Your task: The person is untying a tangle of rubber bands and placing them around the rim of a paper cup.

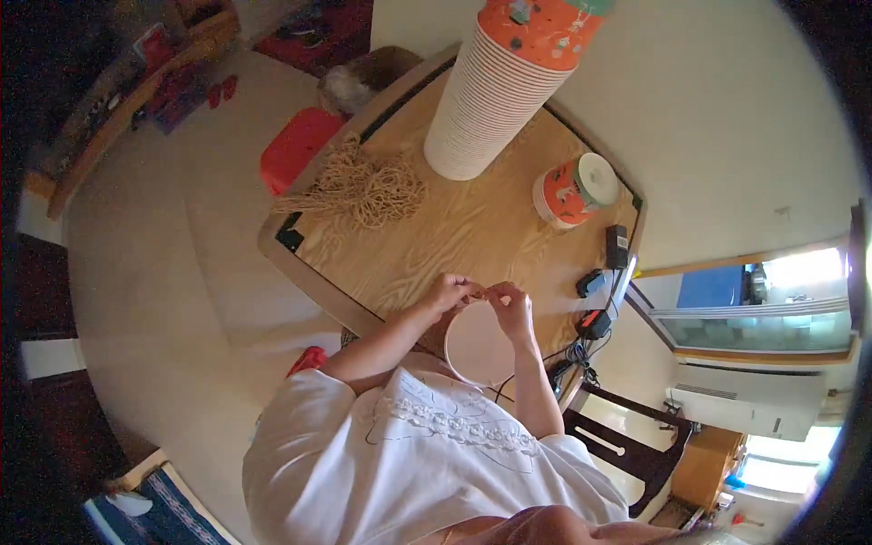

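Observation:
A round paper bucket with a pale inside rests against my body at the near edge of the wooden table, its mouth facing up. My left hand and my right hand meet at the bucket's far rim. Both pinch a short tan cord stretched between the fingertips just over the rim. How the cord sits on the rim is too small to tell.
A tall stack of orange patterned paper buckets stands at the table's far side, and one more bucket lies on its side to the right. A heap of tan cords lies far left. Small black devices and cables line the right edge. A red stool stands beyond the table.

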{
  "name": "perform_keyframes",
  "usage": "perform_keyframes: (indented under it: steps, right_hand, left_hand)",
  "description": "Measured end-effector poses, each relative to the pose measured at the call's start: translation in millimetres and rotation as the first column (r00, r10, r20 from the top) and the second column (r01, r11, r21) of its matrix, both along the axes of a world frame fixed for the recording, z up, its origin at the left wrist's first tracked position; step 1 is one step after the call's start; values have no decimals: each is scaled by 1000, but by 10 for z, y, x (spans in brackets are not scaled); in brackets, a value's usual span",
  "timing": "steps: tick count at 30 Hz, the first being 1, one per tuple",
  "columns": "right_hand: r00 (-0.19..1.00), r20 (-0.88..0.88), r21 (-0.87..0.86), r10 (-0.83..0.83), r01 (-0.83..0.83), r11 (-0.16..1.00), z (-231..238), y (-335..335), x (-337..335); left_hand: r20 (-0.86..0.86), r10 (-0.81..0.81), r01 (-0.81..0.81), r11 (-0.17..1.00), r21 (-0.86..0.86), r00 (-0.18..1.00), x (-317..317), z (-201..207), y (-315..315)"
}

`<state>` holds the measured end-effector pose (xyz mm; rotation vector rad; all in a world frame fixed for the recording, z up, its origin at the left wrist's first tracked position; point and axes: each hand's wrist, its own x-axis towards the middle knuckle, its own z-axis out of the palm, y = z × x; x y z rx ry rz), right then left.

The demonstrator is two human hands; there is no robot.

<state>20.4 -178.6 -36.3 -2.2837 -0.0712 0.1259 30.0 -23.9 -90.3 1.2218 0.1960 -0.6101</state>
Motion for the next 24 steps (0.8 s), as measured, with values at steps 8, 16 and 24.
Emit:
perform_keyframes:
  steps: [8, 16, 24]
  right_hand:
    - [999, -34, 42, -21, 22, 999, -35, 6, 7]
    - [998, -35, -17, -43, 42, 999, -25, -3, 11]
    - [999, -35, 11, -36, 37, 999, -29, -11, 11]
  left_hand:
    - [387, 36, -93, 987, 129, 921, -28, -176, -63]
    - [458, 35, -165, 955, 247, 888, -38, -65, -83]
    - [513, 61, -206, 951, 229, 856, -41, -136, -102]
